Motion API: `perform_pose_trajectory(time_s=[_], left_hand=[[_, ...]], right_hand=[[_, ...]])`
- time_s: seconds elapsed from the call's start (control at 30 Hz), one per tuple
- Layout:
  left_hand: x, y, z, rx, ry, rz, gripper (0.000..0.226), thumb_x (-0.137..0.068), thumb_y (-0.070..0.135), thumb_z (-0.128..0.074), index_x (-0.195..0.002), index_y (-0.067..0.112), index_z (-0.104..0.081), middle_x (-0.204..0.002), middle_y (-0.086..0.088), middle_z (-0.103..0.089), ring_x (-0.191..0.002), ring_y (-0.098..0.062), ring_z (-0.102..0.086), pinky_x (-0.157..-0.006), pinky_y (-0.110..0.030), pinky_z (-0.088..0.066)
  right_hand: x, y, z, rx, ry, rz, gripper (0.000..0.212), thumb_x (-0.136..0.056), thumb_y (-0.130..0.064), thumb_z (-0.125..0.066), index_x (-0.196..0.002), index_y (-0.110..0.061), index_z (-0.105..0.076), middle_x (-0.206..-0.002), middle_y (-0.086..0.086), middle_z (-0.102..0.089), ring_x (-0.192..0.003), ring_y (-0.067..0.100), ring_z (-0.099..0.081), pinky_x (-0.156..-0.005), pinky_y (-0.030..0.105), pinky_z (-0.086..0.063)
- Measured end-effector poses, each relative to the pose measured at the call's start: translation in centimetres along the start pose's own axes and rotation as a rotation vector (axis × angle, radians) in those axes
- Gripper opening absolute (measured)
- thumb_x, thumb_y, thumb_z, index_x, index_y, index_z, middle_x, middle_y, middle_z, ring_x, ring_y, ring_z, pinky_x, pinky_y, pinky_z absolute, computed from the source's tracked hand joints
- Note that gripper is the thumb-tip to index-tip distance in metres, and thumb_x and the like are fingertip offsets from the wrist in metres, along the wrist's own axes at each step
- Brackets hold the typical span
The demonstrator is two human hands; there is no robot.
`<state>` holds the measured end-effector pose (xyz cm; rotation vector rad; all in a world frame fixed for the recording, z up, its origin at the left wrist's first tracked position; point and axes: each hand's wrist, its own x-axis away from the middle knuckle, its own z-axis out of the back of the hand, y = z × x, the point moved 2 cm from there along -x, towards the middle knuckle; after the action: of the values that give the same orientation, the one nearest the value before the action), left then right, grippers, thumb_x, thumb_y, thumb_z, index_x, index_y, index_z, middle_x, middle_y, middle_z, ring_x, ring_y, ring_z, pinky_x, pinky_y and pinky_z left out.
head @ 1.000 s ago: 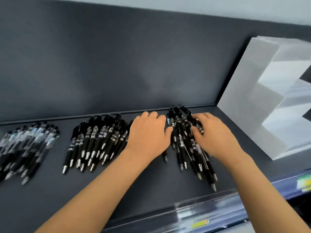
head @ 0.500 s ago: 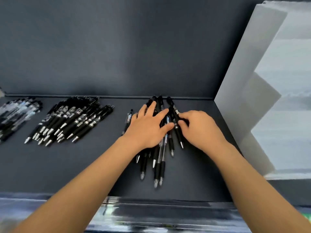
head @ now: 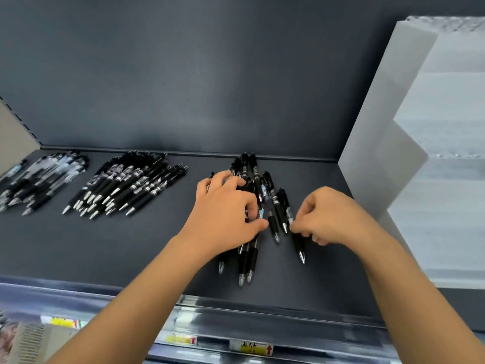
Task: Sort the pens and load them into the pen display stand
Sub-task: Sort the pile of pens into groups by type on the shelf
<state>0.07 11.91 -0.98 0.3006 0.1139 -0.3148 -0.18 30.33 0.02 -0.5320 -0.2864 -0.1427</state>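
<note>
Three heaps of black click pens lie on the dark shelf [head: 131,245]. My left hand [head: 225,216] lies over the right heap [head: 252,174], fingers spread on the barrels and thumb against one pen. My right hand [head: 328,216] is curled at that heap's right edge and pinches a single black pen [head: 298,237] by its barrel, tip toward me. A middle heap [head: 131,185] of black pens lies further left. At the far left sits a heap of clear-barrelled pens [head: 39,179].
A white stepped stand [head: 380,158] rises at the shelf's right end. The dark back wall [head: 183,74] closes the shelf behind the pens. Along the front edge runs a clear price rail [head: 252,348] with yellow labels.
The view has tilted down and pulled back. My right hand has slid right, off the heap, and now pinches one pen apart from the others. My left hand stays on the heap.
</note>
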Motion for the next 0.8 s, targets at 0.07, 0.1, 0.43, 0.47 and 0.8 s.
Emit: perform_pose_trajectory(time_s=[0.07, 0.1, 0.43, 0.47, 0.8], left_hand=[[0.1, 0.0, 0.1, 0.009, -0.031, 0.018, 0.021, -0.076, 0.058, -0.064, -0.075, 0.037, -0.060, -0.144, 0.009, -0.039, -0.138, -0.007, -0.008, -0.102, -0.031, -0.001], [0.1, -0.1, 0.1, 0.022, -0.051, 0.024, 0.018, -0.076, 0.056, -0.065, -0.077, 0.038, -0.062, -0.145, 0.009, -0.038, -0.138, -0.007, -0.007, -0.103, -0.032, -0.003], [0.2, 0.1, -1.0, 0.245, 0.050, 0.124, 0.020, -0.076, 0.046, -0.073, -0.066, 0.037, -0.058, -0.141, 0.005, -0.043, -0.138, -0.012, -0.011, -0.107, -0.035, -0.011], [0.2, 0.1, -1.0, 0.243, 0.054, 0.129, 0.020, -0.076, 0.046, -0.073, -0.066, 0.037, -0.058, -0.143, 0.004, -0.042, -0.139, -0.012, -0.009, -0.107, -0.036, -0.010], [-1.0, 2.6, -1.2, 0.056, -0.007, 0.001, 0.023, -0.077, 0.040, -0.064, -0.065, 0.021, -0.070, -0.147, -0.003, -0.038, -0.141, -0.018, -0.003, -0.105, -0.035, -0.007]], right_hand=[[-0.6, -0.4, 0.1, -0.023, 0.125, 0.031, 0.024, -0.068, -0.025, -0.066, -0.082, -0.005, -0.069, -0.061, 0.009, -0.070, -0.057, 0.025, -0.069, -0.063, 0.035, -0.059], [-0.9, -0.9, 0.0, -0.008, 0.157, 0.047, 0.029, -0.070, -0.031, -0.068, -0.085, -0.006, -0.066, -0.062, 0.007, -0.070, -0.054, 0.023, -0.068, -0.059, 0.030, -0.056], [-1.9, -2.8, -2.0, 0.052, 0.147, -0.017, 0.044, -0.061, -0.043, -0.079, -0.065, -0.014, -0.046, -0.056, -0.001, -0.057, -0.051, 0.018, -0.063, -0.043, 0.021, -0.041], [-2.0, -2.8, -1.9, 0.049, 0.137, -0.031, 0.044, -0.061, -0.043, -0.079, -0.066, -0.014, -0.048, -0.054, -0.001, -0.057, -0.043, 0.016, -0.061, -0.042, 0.020, -0.042], [-2.0, -0.5, -0.9, -0.044, 0.142, -0.047, 0.034, -0.080, -0.036, -0.063, -0.062, -0.014, -0.045, -0.041, -0.004, -0.052, -0.028, 0.011, -0.054, -0.030, 0.015, -0.029]])
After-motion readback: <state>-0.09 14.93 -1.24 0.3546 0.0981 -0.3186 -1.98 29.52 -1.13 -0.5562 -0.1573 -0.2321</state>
